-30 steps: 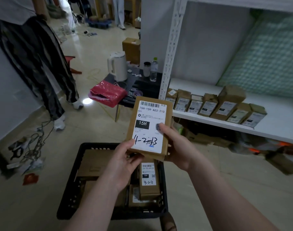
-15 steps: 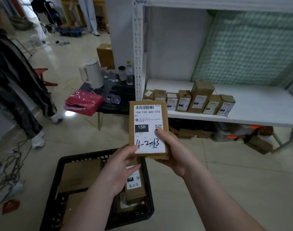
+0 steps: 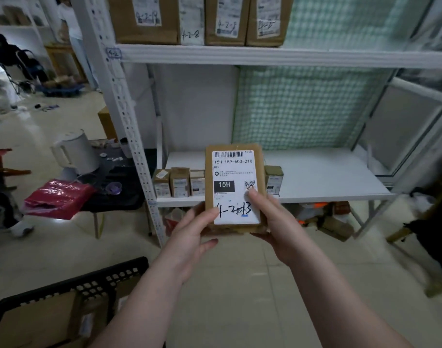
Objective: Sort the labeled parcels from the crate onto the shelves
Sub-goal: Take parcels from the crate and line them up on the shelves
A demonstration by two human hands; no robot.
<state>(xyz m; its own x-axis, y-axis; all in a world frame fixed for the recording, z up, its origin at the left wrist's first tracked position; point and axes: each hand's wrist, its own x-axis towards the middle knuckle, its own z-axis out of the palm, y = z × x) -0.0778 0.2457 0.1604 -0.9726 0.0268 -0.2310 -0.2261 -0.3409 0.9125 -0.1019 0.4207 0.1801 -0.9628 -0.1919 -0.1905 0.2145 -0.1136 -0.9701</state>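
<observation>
Labeled parcel (image 3: 233,172) upright, held in front of lower shelf (image 3: 328,187). Left hand (image 3: 189,237) grips lower left edge, thumb on label. Right hand (image 3: 272,222) grips right side, thumb on label. Crate (image 3: 71,285) bottom left.

Crate (image 3: 64,292) left, before shelves (image 3: 315,177)

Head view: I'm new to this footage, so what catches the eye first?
A brown parcel with a white label, held up at centre by the left hand and right hand. Behind it, small boxes line the lower shelf; a black crate sits bottom left.
</observation>
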